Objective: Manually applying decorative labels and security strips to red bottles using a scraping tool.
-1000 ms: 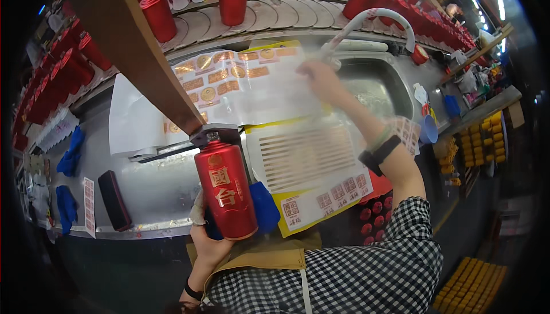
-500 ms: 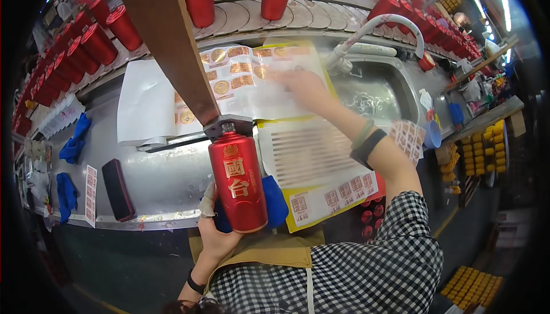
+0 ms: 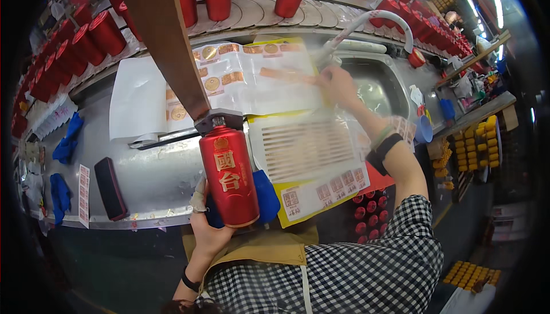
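- Left grip (image 3: 209, 229), head view: curled round the lower left side and base of a red bottle (image 3: 230, 176); off-white wrapping on one digit, other fingers partly hidden by the bottle.
- Red bottle: tilted, gold characters on the side facing up, neck at a dark angular bracket (image 3: 207, 123) on the end of a brown beam (image 3: 163, 39).
- Blue cloth (image 3: 267, 199) behind the bottle, showing on both sides of its lower part.
- Right grip (image 3: 339, 87): fingers pinched together on one end of an orange strip (image 3: 286, 75), blurred; over the right part of the label sheet, near the sink (image 3: 366, 99) and below the base of the white tap (image 3: 375, 15).
- Orange strip: reaches left from the fingers above the label sheet (image 3: 278, 93); cannot tell whether its far end touches the sheet.
- Label sheet: gold rounds and orange-brown patches on its left and upper parts.
- Nearer the person: striped sheet (image 3: 306, 151), with a row of red-brown square prints along its lower part, on a yellow backing (image 3: 285, 187).
- Metal desk (image 3: 163, 179), left: dark phone (image 3: 110, 188), narrow printed strip (image 3: 84, 196) beside it.
- Beyond: red bottles standing on a conveyor (image 3: 252, 12) of overlapping plates.
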{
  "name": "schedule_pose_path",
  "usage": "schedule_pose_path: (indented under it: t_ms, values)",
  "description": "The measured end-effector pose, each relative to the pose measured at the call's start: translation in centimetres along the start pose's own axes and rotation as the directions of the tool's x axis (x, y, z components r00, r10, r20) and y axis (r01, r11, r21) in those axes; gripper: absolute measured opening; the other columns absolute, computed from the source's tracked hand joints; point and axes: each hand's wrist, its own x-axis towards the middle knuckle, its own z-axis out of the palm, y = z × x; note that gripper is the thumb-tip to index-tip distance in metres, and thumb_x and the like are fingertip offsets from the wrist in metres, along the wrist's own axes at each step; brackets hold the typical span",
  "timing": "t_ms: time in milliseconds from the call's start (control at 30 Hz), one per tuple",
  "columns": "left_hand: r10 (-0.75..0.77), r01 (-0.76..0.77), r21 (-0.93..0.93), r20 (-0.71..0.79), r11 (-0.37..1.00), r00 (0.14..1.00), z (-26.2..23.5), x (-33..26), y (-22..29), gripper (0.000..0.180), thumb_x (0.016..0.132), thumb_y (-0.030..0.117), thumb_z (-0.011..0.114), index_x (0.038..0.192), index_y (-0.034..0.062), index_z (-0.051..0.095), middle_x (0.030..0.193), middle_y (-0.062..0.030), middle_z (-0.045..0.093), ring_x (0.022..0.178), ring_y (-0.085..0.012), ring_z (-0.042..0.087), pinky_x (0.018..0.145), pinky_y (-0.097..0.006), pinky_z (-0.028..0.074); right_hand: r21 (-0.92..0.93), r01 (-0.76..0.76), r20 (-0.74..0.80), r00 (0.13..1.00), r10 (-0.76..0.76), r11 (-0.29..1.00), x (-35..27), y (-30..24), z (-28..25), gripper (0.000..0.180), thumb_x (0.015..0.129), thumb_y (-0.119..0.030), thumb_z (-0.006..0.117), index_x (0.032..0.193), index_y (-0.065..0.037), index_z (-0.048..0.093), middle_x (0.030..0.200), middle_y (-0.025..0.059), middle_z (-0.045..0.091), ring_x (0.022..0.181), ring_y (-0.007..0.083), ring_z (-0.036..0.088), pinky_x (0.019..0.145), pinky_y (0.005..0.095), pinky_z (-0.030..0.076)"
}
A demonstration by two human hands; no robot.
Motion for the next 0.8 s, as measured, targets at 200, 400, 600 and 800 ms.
schedule_pose_path:
  t_ms: [200, 400, 600, 800]
  values:
    - [-0.02, 0.02, 0.022, 0.0, 1.0, 1.0, 0.3, 0.7, 0.8, 0.119, 0.068, 0.025, 0.1, 0.161, -0.0015, 0.03, 0.15, -0.0188, 0.052, 0.14, -0.0284, 0.05, 0.118, -0.041, 0.038, 0.261, -0.532, 0.296, 0.838, 0.458, 0.805, 2.3, 3.3, 0.3, 0.065, 0.078, -0.056, 0.086, 0.092, 0.007, 0.072, 0.078, 0.0143, 0.069, 0.053, 0.0217, 0.059, 0.047, 0.0381, 0.044]
    - [-0.013, 0.013, 0.055, -0.006, 0.998, 1.0, 0.4, 0.8, 1.0, 0.125, 0.062, 0.024, 0.104, 0.161, -0.0006, 0.03, 0.155, -0.0164, 0.046, 0.141, -0.0269, 0.049, 0.119, -0.041, 0.039, 0.462, -0.51, 0.201, 0.857, 0.474, 0.726, 2.9, 7.9, 0.3, 0.039, 0.082, -0.033, 0.086, 0.088, 0.001, 0.071, 0.075, 0.0114, 0.071, 0.051, 0.0185, 0.059, 0.047, 0.0346, 0.044]
    - [-0.071, 0.069, -0.053, -0.04, 0.996, 0.997, 0.1, 0.0, 1.3, 0.111, 0.07, 0.029, 0.098, 0.157, -0.0045, 0.037, 0.157, -0.0194, 0.048, 0.142, -0.0295, 0.051, 0.118, -0.041, 0.04, -0.152, -0.614, 0.066, 0.776, 0.628, 0.775, -0.1, 15.0, 1.3, 0.044, 0.082, -0.035, 0.081, 0.114, -0.006, 0.076, 0.11, 0.0195, 0.077, 0.106, 0.0359, 0.074, 0.092, 0.0477, 0.057]
    - [0.003, -0.001, 0.054, -0.026, 0.999, 1.0, -0.1, 0.2, 0.3, 0.119, 0.063, 0.028, 0.103, 0.157, -0.0008, 0.038, 0.163, -0.0149, 0.038, 0.144, -0.027, 0.046, 0.119, -0.04, 0.038, 0.075, -0.251, -0.258, 0.93, 0.262, 0.965, -1.0, 9.9, -2.8, 0.03, 0.087, -0.03, 0.078, 0.108, -0.008, 0.076, 0.107, 0.0183, 0.076, 0.1, 0.0334, 0.075, 0.085, 0.0424, 0.057]
